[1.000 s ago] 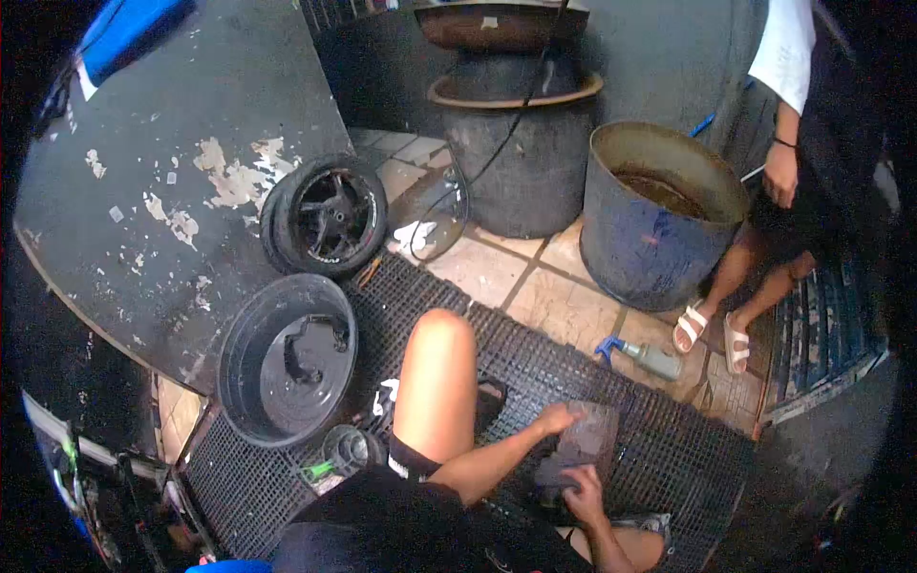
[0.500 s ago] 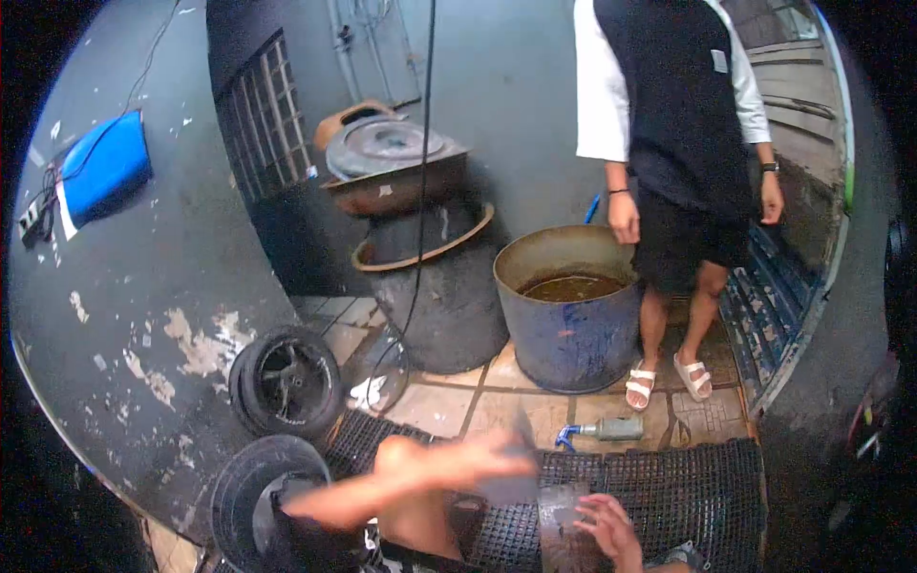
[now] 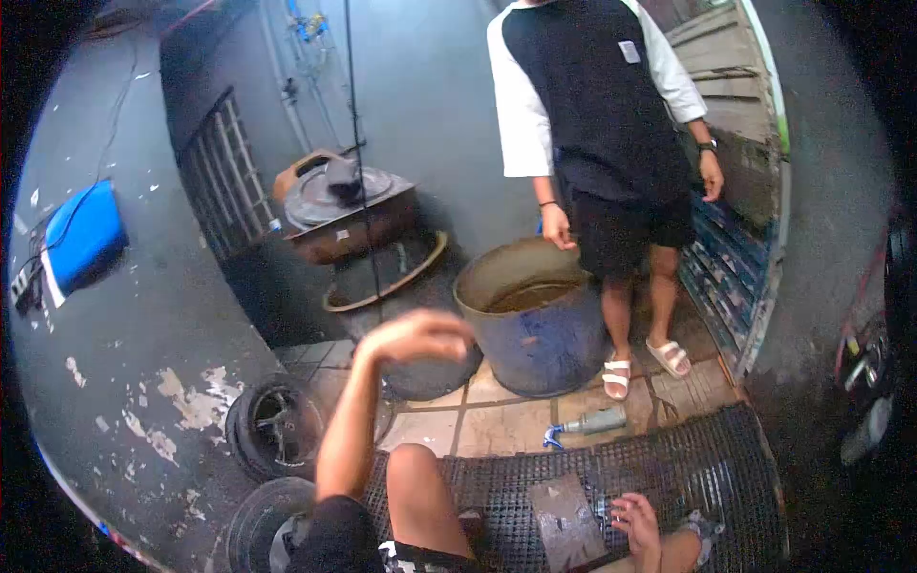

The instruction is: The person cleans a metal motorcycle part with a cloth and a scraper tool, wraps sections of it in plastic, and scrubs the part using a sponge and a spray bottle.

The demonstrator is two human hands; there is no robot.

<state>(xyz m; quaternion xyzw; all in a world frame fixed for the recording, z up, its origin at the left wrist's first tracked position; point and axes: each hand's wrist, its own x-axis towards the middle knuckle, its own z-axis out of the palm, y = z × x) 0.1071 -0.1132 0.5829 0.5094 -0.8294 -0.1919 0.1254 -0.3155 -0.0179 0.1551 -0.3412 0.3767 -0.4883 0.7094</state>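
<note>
My left hand (image 3: 420,336) is raised in front of the black tub, blurred, with its fingers stretched out and nothing in them. Low in the view, my right hand (image 3: 637,523) has its fingers apart and empty, just right of a flat grey-brown plate (image 3: 564,516) on the black mesh mat (image 3: 688,468). A small dark grey piece (image 3: 344,180) shows over the round lid (image 3: 304,202) on the stacked basins; I cannot tell whether it rests there.
A person (image 3: 611,124) stands behind the mat, beside a blue-black barrel (image 3: 540,349). A spray bottle (image 3: 592,421) lies on the tiles. Wheels (image 3: 277,425) lean by the left wall, above a black basin (image 3: 250,520). A black hose (image 3: 354,105) hangs down.
The view has tilted up and turned right. My left hand has let go of a dark piece and risen. A dark piece now shows over the lid. My right hand stays near the plate.
</note>
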